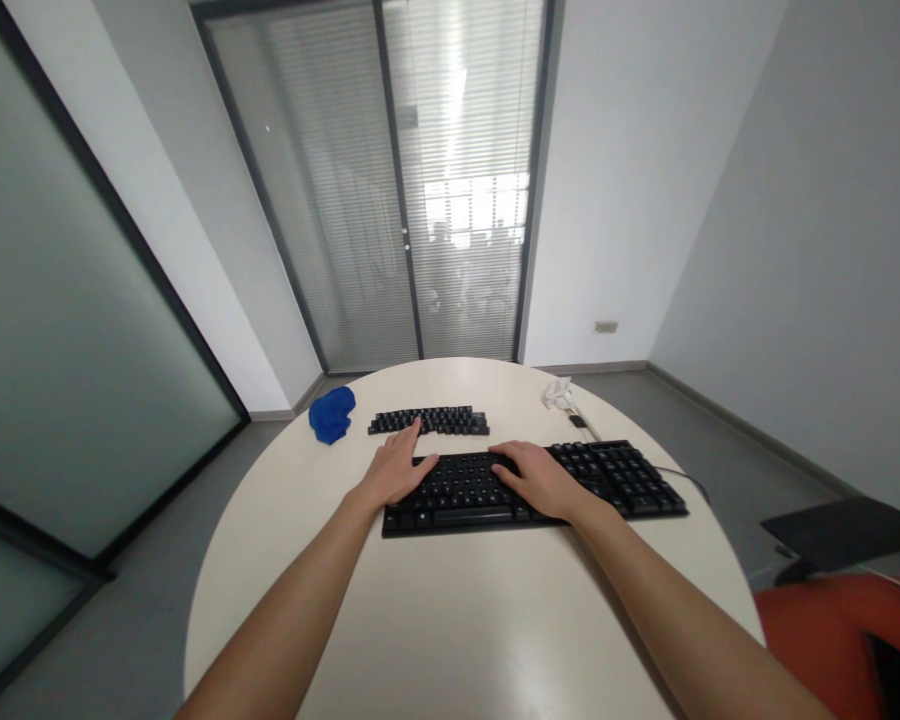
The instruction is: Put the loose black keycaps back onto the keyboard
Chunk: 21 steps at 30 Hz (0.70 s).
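A black full-size keyboard (461,518) lies across the round table in front of me. Its middle rows look bare of keycaps, while the space bar row and the right-hand number block carry theirs. Behind it, loose black keycaps (450,418) are laid out in close rows. My left hand (396,468) is at the keyboard's upper left corner, fingers stretched out, the index fingertip at the front of the loose keycaps. Over the keyboard's middle rests my right hand (536,478), palm down, thumb and fingers apart. I see nothing held in either hand.
A crumpled blue cloth (331,414) lies at the table's back left. At the back right are a crumpled white tissue (557,393), a brush-like tool (579,421) and the keyboard cable (682,474). A red chair (817,630) stands beyond the white table's (465,620) right edge.
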{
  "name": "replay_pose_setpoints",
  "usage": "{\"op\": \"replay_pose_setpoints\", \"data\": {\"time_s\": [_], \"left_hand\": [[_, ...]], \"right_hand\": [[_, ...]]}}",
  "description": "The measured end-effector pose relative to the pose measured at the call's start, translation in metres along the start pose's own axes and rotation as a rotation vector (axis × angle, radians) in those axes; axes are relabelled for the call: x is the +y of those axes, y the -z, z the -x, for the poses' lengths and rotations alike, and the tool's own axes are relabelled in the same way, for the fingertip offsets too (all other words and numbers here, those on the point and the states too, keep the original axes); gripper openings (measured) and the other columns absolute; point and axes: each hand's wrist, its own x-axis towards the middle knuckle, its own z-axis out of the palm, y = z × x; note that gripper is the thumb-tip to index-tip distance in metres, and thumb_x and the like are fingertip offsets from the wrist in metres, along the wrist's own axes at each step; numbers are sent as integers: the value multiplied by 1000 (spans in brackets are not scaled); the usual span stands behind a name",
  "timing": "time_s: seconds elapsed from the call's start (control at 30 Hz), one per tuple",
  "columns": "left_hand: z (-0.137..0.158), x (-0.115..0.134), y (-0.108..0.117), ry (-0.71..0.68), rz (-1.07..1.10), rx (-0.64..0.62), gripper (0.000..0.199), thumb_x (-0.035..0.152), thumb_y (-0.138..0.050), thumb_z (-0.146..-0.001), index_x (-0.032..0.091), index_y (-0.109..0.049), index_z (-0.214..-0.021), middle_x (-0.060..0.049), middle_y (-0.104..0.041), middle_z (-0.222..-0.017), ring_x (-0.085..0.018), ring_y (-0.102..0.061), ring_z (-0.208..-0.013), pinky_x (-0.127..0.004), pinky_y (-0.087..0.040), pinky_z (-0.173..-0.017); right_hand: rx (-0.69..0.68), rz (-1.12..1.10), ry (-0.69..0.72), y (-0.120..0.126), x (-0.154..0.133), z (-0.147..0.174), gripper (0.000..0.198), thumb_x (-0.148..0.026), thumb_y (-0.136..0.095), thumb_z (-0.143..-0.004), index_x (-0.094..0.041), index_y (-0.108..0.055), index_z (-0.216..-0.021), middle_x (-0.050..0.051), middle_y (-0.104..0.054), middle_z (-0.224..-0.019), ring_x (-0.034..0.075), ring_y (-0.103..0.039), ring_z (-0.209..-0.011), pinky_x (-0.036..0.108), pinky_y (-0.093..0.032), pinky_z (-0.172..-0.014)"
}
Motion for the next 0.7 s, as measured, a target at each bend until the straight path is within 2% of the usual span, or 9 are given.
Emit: {"op": "replay_pose_setpoints", "data": {"time_s": [0.17,0.33,0.47,0.7], "left_hand": [[0,-2,-2,-4,-35,78,72,52,-46,-96,10,-32,-153,-20,-46,-148,-33,-43,-137,-46,-34,-112],[-1,-5,1,11,-45,176,50,41,-49,-95,11,-54,-135,-17,-54,-139,-31,-49,-130,-44,-37,-112],[-1,-6,3,15,-21,154,38,35,-47,-96,16,-63,-126,-11,-56,-143,-28,-50,-132,-43,-37,-113],[1,-7,7,71,17,116,32,20,-50,-91,22,-72,-114,-7,-69,-127,-26,-60,-120,-39,-43,-107]], "right_hand": [[-8,-4,-5,1,-1,-1,37,-35,-51,-98,-15,-66,-125,15,-70,-122,28,-63,-115,44,-45,-105],[-12,-5,-6,2,-3,-1,37,-36,-51,-98,-15,-66,-125,15,-70,-123,28,-63,-115,44,-45,-105],[-7,-4,-1,2,-3,0,37,-35,-51,-98,-15,-65,-125,14,-70,-123,28,-63,-115,44,-45,-105],[-3,-4,-2,1,-2,0,37,-36,-51,-98,-16,-66,-125,14,-70,-122,29,-63,-115,45,-45,-105]]}}
